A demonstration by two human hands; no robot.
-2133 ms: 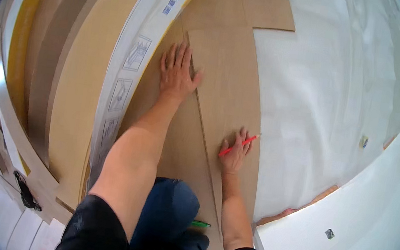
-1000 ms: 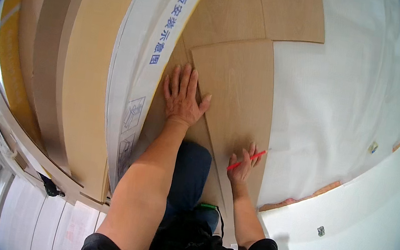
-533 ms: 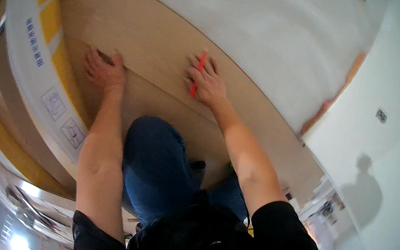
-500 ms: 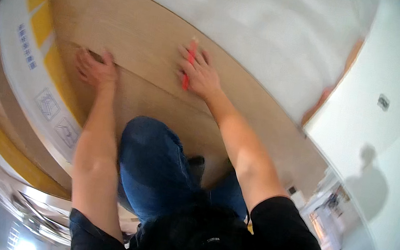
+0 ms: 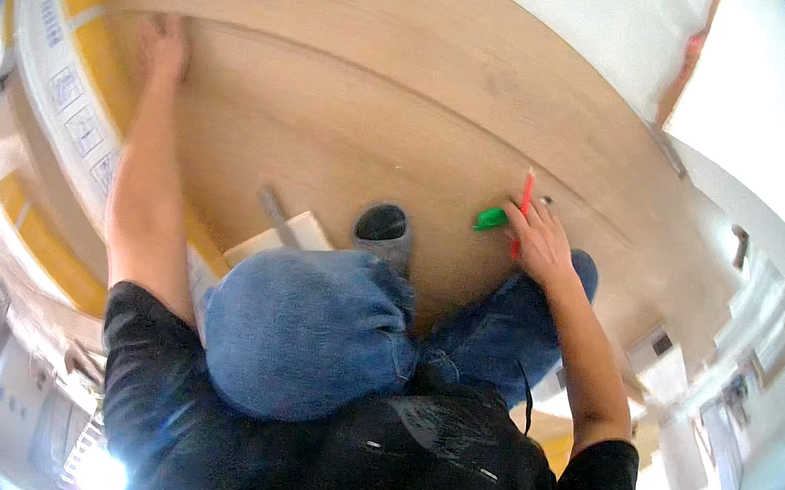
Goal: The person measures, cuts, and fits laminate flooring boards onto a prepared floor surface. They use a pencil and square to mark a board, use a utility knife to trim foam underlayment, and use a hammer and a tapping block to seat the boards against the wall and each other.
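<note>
My left hand (image 5: 167, 47) rests, fingers extended and slightly blurred, on the end of a wood-look floor plank (image 5: 312, 101), beside a long white and yellow carton. A red pencil (image 5: 528, 189) is held between the fingers of my right hand (image 5: 542, 250), its tip pointing away from me. Under those same fingers is a green-ended tool (image 5: 491, 219); a small dark end shows on the other side of the hand. Whether the hand grips this tool or only touches it, I cannot tell. A long seam runs between this plank and the one beyond.
The carton (image 5: 87, 76) lies at the left, with a second yellow-edged carton (image 5: 46, 244) nearer. White underlay sheet (image 5: 580, 22) covers the floor at the far side. A metal bar (image 5: 277, 215) lies near my knee. A white wall (image 5: 776, 117) rises at the right.
My right hand has moved right and nearer to me with the red pencil, reaching the green-ended tool. My left hand has shifted slightly left and farther away. The view has turned.
</note>
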